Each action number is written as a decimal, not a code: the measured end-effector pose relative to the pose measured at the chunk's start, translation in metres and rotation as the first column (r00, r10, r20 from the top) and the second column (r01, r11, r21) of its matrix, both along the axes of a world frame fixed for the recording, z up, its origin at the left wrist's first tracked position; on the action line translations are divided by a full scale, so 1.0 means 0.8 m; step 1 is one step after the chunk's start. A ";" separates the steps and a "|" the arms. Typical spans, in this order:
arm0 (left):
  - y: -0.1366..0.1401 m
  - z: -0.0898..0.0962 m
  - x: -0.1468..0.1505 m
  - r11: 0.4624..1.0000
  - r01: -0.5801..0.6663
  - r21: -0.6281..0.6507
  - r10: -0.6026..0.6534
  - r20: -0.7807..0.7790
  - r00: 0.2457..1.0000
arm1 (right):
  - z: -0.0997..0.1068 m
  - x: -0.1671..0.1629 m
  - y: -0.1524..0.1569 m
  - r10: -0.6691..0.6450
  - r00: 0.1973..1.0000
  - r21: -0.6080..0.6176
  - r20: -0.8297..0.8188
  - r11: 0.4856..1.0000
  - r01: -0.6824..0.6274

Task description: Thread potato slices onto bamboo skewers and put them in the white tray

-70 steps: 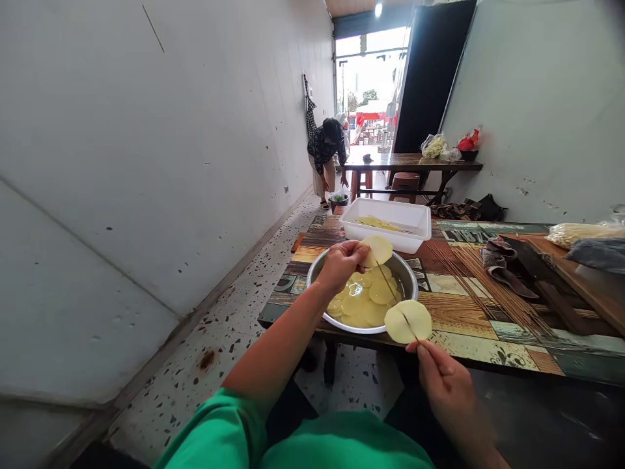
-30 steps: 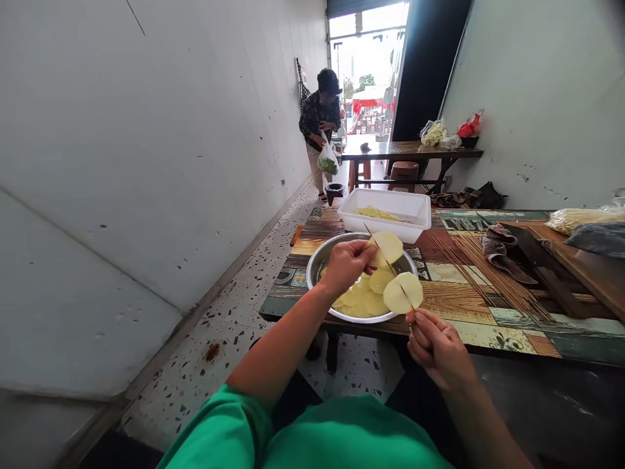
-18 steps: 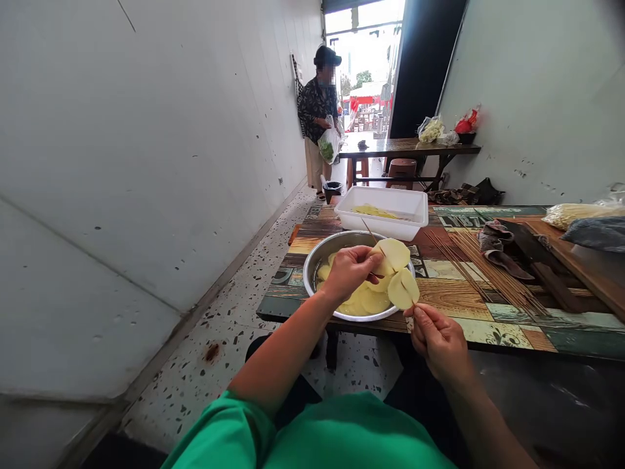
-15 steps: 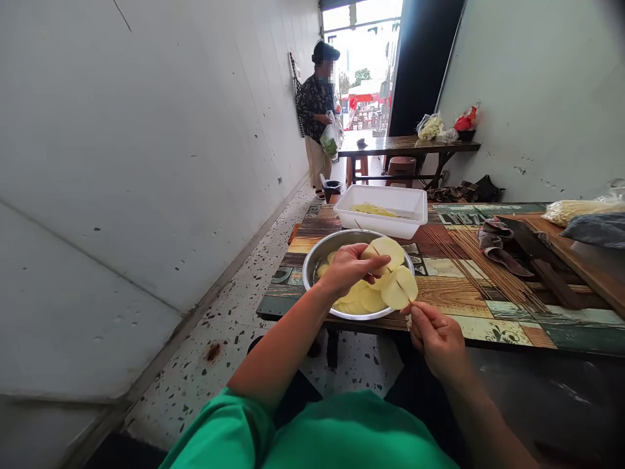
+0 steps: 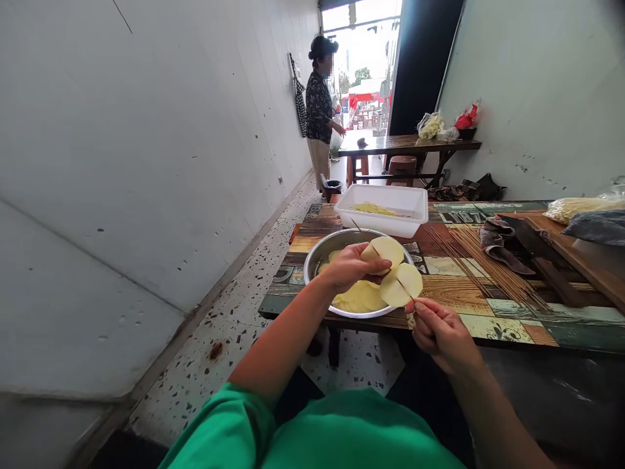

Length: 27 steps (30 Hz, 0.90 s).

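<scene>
Over a metal basin (image 5: 312,257), my left hand (image 5: 347,266) is closed on a thin potato slice (image 5: 388,251), its thumb across the lower edge. A wooden skewer (image 5: 357,225) runs through this slice, its far end showing beyond my fingers. Lower on the same skewer is a second potato slice (image 5: 401,286), pierced through its middle. My right hand (image 5: 442,329) pinches the skewer just below that second slice, near the table's front edge. More pale yellow slices (image 5: 360,298) lie in the basin, partly hidden by my left hand.
Behind the basin stands a white plastic tub (image 5: 381,218) holding some yellow pieces. Loose skewers (image 5: 488,267) lie to the right, beside a crumpled cloth (image 5: 502,244) and a wooden board (image 5: 581,254). A person (image 5: 319,111) stands beyond, near another table (image 5: 390,144).
My right hand and the lower slice have shifted slightly right; the left hand keeps its hold. The person in the background has turned toward the far table and lowered the bag.
</scene>
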<state>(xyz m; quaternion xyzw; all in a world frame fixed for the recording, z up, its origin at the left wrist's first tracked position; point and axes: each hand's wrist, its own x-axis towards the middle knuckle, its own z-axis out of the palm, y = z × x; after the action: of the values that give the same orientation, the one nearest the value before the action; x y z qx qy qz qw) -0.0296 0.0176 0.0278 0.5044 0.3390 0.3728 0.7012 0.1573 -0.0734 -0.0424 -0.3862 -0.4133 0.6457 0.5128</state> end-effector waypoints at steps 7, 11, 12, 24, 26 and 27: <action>0.030 -0.012 -0.013 0.922 0.199 0.331 -0.014 -0.487 0.873 | 0.014 0.027 0.004 -0.377 0.925 0.137 -0.058 0.914 0.381; 0.048 -0.038 0.009 0.722 0.545 0.426 0.159 -0.869 0.468 | 0.018 0.028 0.000 -0.365 0.928 0.125 -0.069 0.920 0.371; 0.051 -0.044 0.016 0.682 0.606 0.409 0.166 -0.894 0.416 | 0.018 0.027 -0.002 -0.356 0.932 0.123 -0.068 0.924 0.362; 0.082 -0.046 -0.009 0.900 -0.148 0.411 0.331 -0.420 0.845 | -0.014 0.026 -0.019 -0.243 0.965 0.005 0.095 0.970 0.243; 0.083 -0.043 -0.021 0.899 -0.397 0.183 0.423 -0.135 0.896 | -0.022 0.024 -0.022 -0.186 0.966 -0.023 0.180 0.981 0.194; 0.082 -0.042 -0.025 0.888 -0.444 0.118 0.452 -0.045 0.891 | -0.025 0.022 -0.024 -0.159 0.964 -0.033 0.211 0.985 0.170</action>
<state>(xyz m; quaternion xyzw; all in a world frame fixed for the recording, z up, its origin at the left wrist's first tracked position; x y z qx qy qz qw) -0.0492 0.0833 -0.0057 0.4616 0.4509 0.5235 0.5564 0.1753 -0.0923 -0.0620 -0.4975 -0.4146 0.5673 0.5086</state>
